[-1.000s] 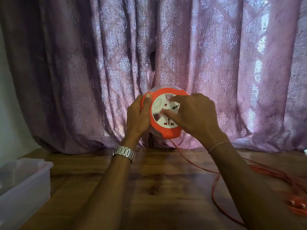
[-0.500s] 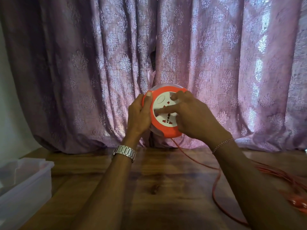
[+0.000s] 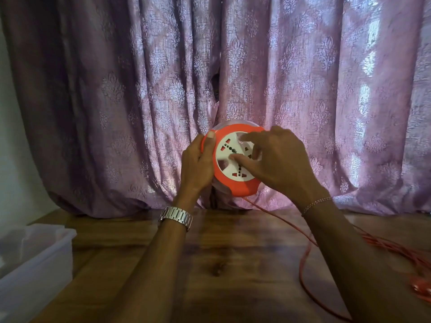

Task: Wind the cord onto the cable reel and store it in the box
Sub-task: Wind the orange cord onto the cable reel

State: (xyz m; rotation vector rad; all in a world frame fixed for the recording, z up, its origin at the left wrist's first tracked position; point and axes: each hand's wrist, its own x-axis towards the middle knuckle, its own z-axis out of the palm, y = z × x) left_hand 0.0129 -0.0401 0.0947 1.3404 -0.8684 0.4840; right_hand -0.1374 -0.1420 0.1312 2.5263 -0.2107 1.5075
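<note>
Box (image 3: 35, 259) left on table (image 3: 210, 276), cord (image 3: 305, 259) right.

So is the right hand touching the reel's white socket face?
Touching. In the head view, the right hand presses its fingertips onto the white socket face of the reel.

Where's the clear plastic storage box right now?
In the head view, the clear plastic storage box sits at the lower left on the wooden table, left of the left hand's forearm.
</note>
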